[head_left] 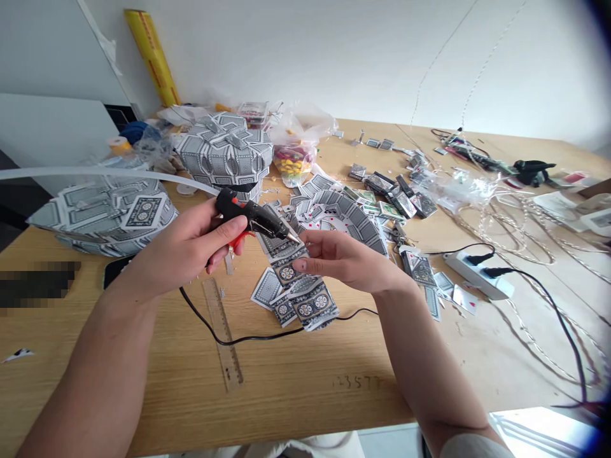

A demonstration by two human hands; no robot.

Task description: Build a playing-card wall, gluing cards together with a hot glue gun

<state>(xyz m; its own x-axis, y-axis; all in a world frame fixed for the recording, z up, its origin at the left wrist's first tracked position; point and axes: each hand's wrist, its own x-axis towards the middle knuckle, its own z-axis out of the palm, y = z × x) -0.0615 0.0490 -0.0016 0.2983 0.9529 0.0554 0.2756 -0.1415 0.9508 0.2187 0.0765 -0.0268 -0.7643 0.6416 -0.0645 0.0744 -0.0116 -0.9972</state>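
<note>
My left hand [191, 245] is wrapped round a black hot glue gun [255, 219] with a red trigger. A long white glue stick [109, 173] runs out of its back to the left. The metal nozzle points right, close to the fingertips of my right hand [338, 257]. Between thumb and fingers, that hand pinches a strip of joined playing cards [289, 270] with dark patterned backs. The strip hangs over the table, and more loose cards [267, 287] lie beneath it. Just behind stands a curved ring made of folded cards [356, 216].
Two larger folded-card structures [224, 152] [102, 219] stand at the back left. A clear ruler [223, 337] and the gun's black cord [238, 340] lie in front. At right are a white power strip [477, 275], card boxes [391, 191] and coiled cord [515, 219].
</note>
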